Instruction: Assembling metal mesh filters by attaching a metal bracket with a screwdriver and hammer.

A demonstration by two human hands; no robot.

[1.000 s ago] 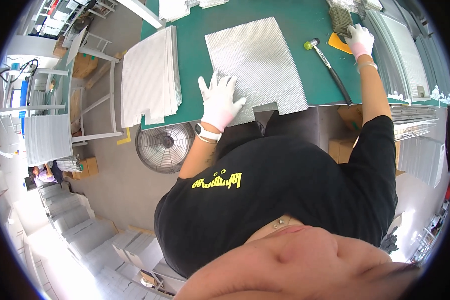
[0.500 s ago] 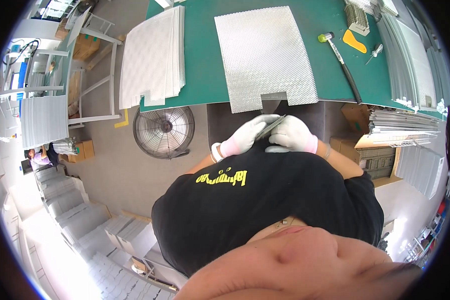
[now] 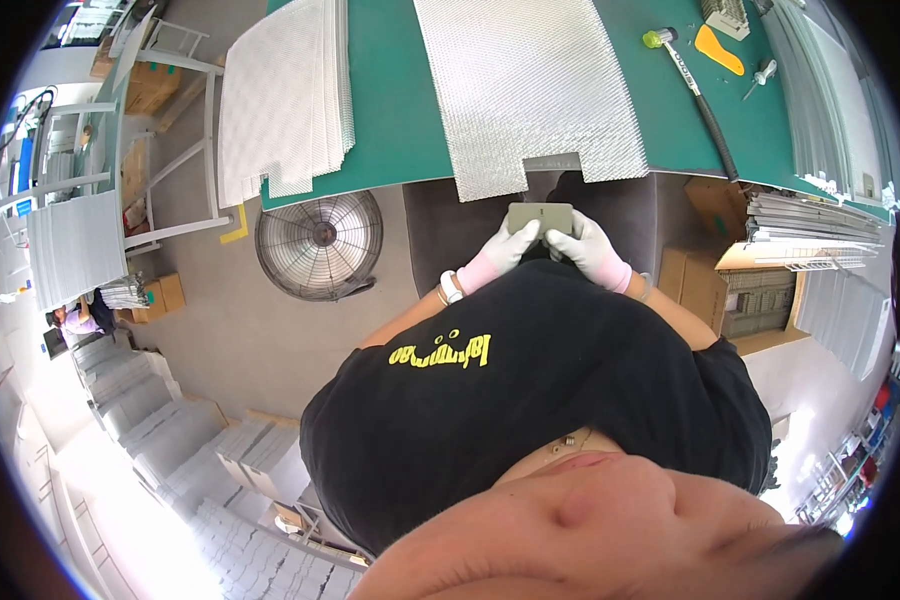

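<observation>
Grey-green rectangular block (image 3: pixel 540 217), held flat between both gloved hands just below the edge of the green work table (image 3: pixel 395 110). Left hand (image 3: pixel 503 251) grips its left end, fingers closed on it; right hand (image 3: pixel 587 247) grips its right end likewise. Directly above lies a notched sheet of silver mesh (image 3: pixel 525 80); a stack of similar sheets (image 3: pixel 285 95) overhangs the table's left side. A mallet (image 3: pixel 692 80) rests at right; a floor fan (image 3: pixel 319 244) stands below the table.
</observation>
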